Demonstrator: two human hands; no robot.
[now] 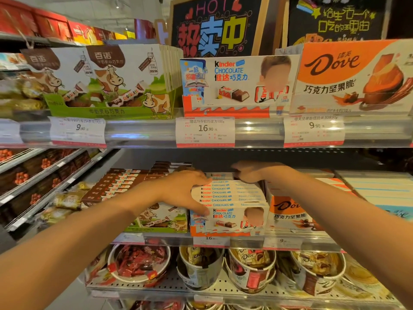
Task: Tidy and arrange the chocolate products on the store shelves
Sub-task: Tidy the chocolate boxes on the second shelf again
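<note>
On the middle shelf, the left hand [185, 189] spreads its fingers over the left edge of the white-and-orange Kinder chocolate display box [228, 220]. The right hand [252, 171], blurred, seems curled on rear packs; its grip is unclear. An orange Dove carton [290, 213] crowds its right side.

Blackboard sign [214, 25] at 12 o'clock: "HOT 热卖中". Upper Kinder box [239, 83]: "Kinder CHOCOLATE 健达巧克力"; price tag [205, 132] under it "16.90". Dove box [353, 77] at 2 o'clock: "Dove 巧克力坚果脆"; tag [314, 130] "9.90". Cow box [107, 81] at 10 o'clock: "百诺".
</note>
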